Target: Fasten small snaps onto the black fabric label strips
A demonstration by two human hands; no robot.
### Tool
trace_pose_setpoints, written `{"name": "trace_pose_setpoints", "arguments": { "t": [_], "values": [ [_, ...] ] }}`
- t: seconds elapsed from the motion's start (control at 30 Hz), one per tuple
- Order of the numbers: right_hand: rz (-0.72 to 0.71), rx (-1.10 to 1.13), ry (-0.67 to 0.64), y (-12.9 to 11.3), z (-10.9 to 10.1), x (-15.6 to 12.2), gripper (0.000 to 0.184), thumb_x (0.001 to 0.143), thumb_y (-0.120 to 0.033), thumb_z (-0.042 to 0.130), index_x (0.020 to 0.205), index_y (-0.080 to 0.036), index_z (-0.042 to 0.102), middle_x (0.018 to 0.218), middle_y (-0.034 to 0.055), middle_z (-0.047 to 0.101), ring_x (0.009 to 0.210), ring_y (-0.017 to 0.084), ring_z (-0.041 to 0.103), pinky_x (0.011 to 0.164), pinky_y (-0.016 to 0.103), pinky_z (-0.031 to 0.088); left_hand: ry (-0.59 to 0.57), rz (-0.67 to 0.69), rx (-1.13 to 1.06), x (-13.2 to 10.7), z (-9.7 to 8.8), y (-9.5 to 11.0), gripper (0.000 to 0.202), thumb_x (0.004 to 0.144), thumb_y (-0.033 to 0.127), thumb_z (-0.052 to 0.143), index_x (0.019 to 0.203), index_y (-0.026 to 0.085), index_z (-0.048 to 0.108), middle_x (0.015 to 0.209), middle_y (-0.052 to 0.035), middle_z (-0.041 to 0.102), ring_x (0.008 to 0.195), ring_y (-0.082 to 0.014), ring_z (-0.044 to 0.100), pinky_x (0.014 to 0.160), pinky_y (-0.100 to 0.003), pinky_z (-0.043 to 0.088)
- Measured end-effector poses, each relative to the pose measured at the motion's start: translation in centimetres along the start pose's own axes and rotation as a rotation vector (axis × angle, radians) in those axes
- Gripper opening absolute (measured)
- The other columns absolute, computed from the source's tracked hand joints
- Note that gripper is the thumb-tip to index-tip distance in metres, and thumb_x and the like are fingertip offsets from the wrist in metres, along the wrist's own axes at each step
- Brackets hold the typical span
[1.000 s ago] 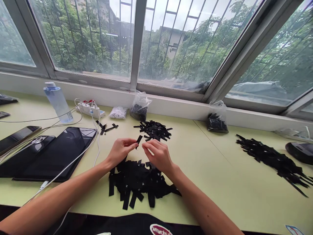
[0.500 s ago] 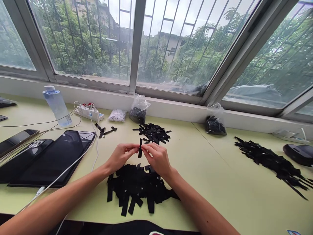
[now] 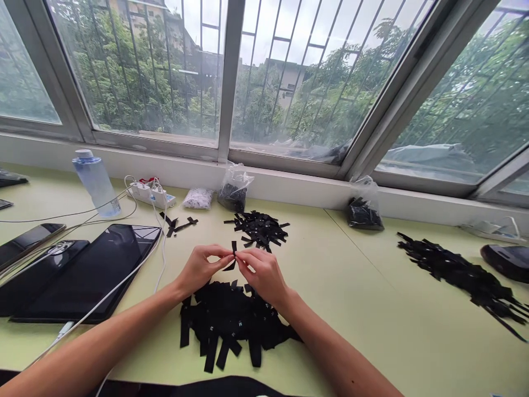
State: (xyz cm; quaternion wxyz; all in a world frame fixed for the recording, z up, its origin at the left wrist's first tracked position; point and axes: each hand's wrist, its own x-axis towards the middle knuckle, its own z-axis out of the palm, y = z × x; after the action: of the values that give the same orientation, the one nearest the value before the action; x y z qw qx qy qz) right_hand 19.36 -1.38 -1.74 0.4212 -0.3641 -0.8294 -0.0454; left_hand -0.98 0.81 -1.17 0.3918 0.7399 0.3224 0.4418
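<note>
My left hand (image 3: 202,267) and my right hand (image 3: 262,273) meet fingertip to fingertip above the table, both pinching one small black fabric strip (image 3: 232,256), which is bent between them. Directly below my hands lies a heap of flat black strips with small white marks (image 3: 231,325). A smaller pile of folded black pieces (image 3: 258,227) sits just beyond my hands.
A tablet (image 3: 91,267) and phones (image 3: 28,237) with white cables lie left, near a water bottle (image 3: 96,182) and a power strip (image 3: 151,192). Plastic bags (image 3: 233,190) stand along the window sill. Another black strip pile (image 3: 458,273) spreads at right.
The strip was held by my left hand alone, then both hands closed on it and bent it. The hands drew together and came slightly nearer to me.
</note>
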Motion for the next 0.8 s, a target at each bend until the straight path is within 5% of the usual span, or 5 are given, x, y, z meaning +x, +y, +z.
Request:
{"name": "trace_pose_setpoints", "arguments": {
  "t": [0.37, 0.8],
  "values": [
    [-0.002, 0.021, -0.036, -0.4, 0.7, 0.1, 0.017, 0.097, -0.013, 0.053, 0.102, -0.021, 0.067, 0.096, 0.0061, 0.073, 0.079, 0.017, 0.068, 0.072, 0.027, 0.052, -0.041, -0.142, -0.323, 0.3, 0.2, -1.3, 0.019, 0.086, 0.032, 0.073, 0.093, 0.017, 0.082, 0.100, -0.0086, 0.078, 0.094, -0.0228, 0.070, 0.087, -0.031, 0.055],
    [-0.088, -0.180, -0.107, -0.1, 2.1, 0.0, 0.017, 0.096, -0.013, 0.046, 0.082, -0.020, 0.053, 0.076, 0.0019, 0.060, 0.062, 0.014, 0.049, 0.059, 0.028, 0.035, 0.043, -0.171, -0.334, 0.5, 0.6, -0.3, 0.014, 0.078, 0.024, 0.075, 0.069, 0.014, 0.075, 0.091, -0.0082, 0.074, 0.082, -0.0178, 0.066, 0.077, -0.026, 0.053]
  ]
}}
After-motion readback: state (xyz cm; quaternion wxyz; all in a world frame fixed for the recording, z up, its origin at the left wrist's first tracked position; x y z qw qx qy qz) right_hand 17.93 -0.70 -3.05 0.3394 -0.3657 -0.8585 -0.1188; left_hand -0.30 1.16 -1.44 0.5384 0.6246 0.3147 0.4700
